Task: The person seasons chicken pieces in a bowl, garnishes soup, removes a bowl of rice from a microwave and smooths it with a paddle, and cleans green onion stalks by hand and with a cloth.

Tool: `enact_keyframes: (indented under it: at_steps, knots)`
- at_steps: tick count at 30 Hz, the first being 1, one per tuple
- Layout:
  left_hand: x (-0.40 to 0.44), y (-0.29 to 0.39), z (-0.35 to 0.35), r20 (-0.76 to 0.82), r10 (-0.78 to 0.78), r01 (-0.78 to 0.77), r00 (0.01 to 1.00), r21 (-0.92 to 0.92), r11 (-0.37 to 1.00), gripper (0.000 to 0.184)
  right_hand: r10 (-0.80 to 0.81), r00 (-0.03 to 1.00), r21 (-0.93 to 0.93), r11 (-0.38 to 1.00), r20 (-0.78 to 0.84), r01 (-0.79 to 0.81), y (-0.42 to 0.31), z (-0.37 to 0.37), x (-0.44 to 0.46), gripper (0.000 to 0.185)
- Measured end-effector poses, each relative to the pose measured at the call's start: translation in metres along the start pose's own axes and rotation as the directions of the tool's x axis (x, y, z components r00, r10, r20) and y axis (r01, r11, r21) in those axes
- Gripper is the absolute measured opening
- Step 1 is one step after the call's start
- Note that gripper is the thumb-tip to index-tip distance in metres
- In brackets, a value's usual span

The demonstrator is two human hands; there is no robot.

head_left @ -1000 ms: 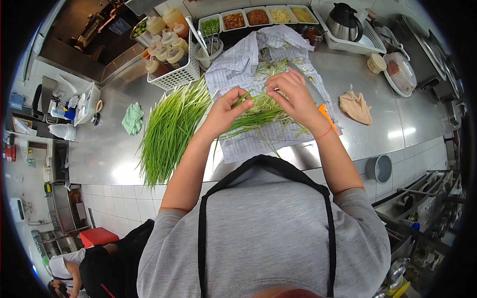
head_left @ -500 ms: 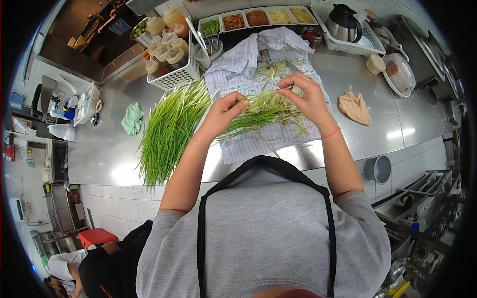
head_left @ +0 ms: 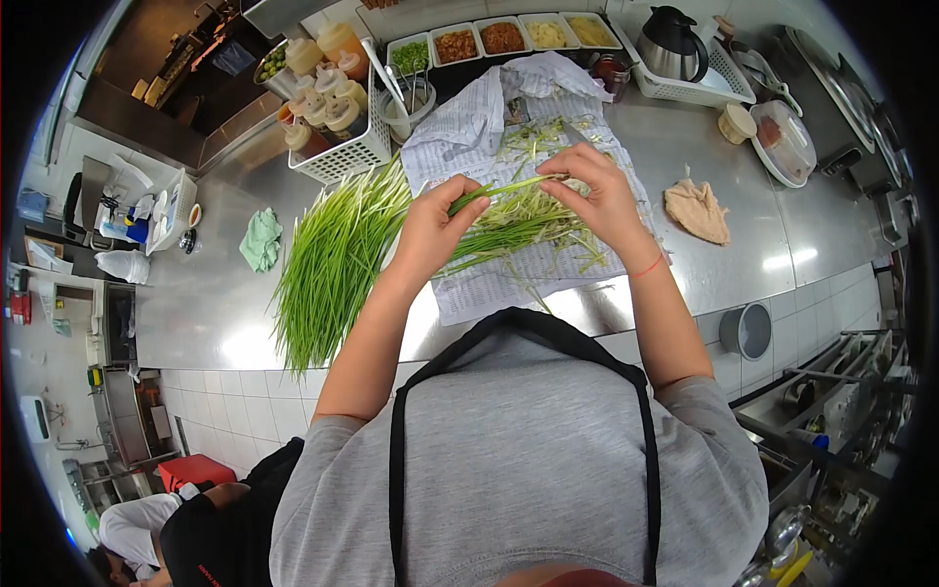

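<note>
My left hand (head_left: 442, 213) pinches a few green chive stalks (head_left: 509, 187) between thumb and fingers, above the newspaper. At the pale end of those stalks my right hand (head_left: 593, 192) is closed in a pinch, its fingertips on the tip. Beneath both hands, loose chives and pale trimmings (head_left: 533, 207) lie spread over the newspaper (head_left: 469, 308). A large bundle of long chives (head_left: 337, 259) rests left of my left forearm, pale ends towards the back. Just behind my right hand, part of a knife blade (head_left: 574, 133) shows on the paper; its handle is hidden.
A white basket of sauce bottles (head_left: 357, 157) stands at the back left. White trays of chopped food (head_left: 504, 37) line the back. A green cloth (head_left: 261, 240) and a beige cloth (head_left: 696, 210) lie on the steel counter (head_left: 724, 147). Other people (head_left: 220, 533) are behind me at lower left.
My right hand has shifted slightly left along the stalks, closer to my left hand. More green stalk shows between the hands. The view has tilted a little.
</note>
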State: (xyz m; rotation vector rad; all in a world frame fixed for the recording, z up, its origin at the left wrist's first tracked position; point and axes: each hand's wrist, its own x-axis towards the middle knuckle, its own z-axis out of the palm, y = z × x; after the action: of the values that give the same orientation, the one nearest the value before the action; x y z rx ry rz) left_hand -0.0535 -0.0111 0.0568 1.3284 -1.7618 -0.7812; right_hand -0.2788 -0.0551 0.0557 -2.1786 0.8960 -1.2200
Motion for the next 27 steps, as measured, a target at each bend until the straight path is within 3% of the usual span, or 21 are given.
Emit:
enact_keyframes:
  at_steps: [7,20,27]
  knots:
    - [-0.001,0.008,0.000,0.040,-0.023,0.025,0.999,-0.034,0.999,0.013,-0.162,0.987,-0.182,0.971,-0.014,0.157,-0.003,-0.002,0.001,0.006]
    - [-0.003,0.002,0.006,0.002,-0.011,0.011,1.000,0.006,1.000,0.011,-0.068,0.994,-0.103,0.993,-0.086,0.059,0.006,0.014,-0.006,0.007]
    - [-0.005,-0.002,0.003,-0.019,-0.014,0.015,1.000,0.027,1.000,0.011,-0.016,0.917,-0.117,0.993,-0.398,-0.034,0.031,-0.012,-0.004,0.009]
